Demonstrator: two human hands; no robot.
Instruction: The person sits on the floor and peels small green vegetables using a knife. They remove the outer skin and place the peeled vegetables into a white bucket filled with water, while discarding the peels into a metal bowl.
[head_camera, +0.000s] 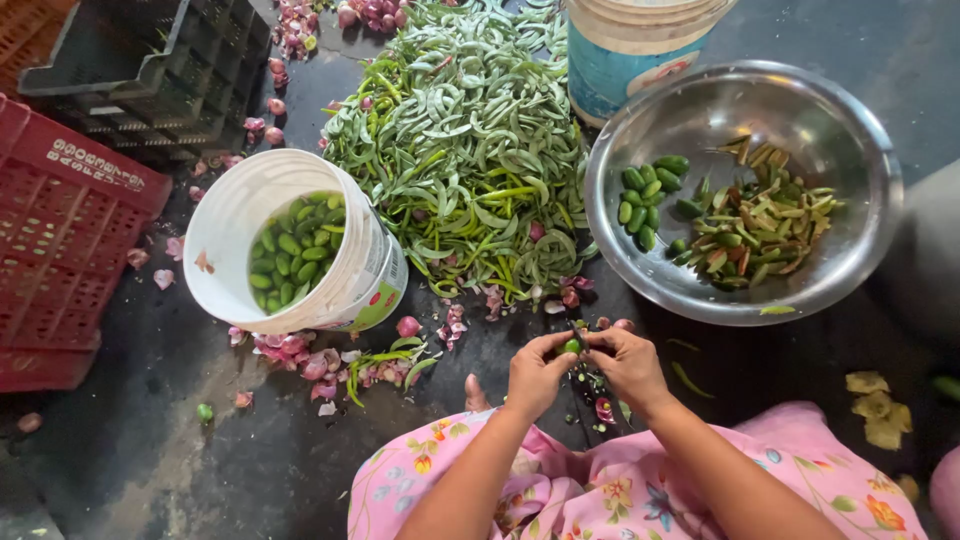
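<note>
My left hand (537, 374) and my right hand (627, 364) meet in front of my lap, both pinching one small green pod (571, 346) between the fingertips. Just beyond them lies a big heap of green bean pods (465, 140) on the dark floor. A steel bowl (845, 255) to the right holds shelled green beans and cut pod pieces. To the left, a tilted white bucket (225, 220) contains green beans.
A red crate (60, 230) and a dark crate (140, 70) stand at the left. A white and blue bucket (625, 50) stands behind the bowl. Pink onion skins (310, 355) litter the floor. Pink flowered cloth (600, 490) covers my lap.
</note>
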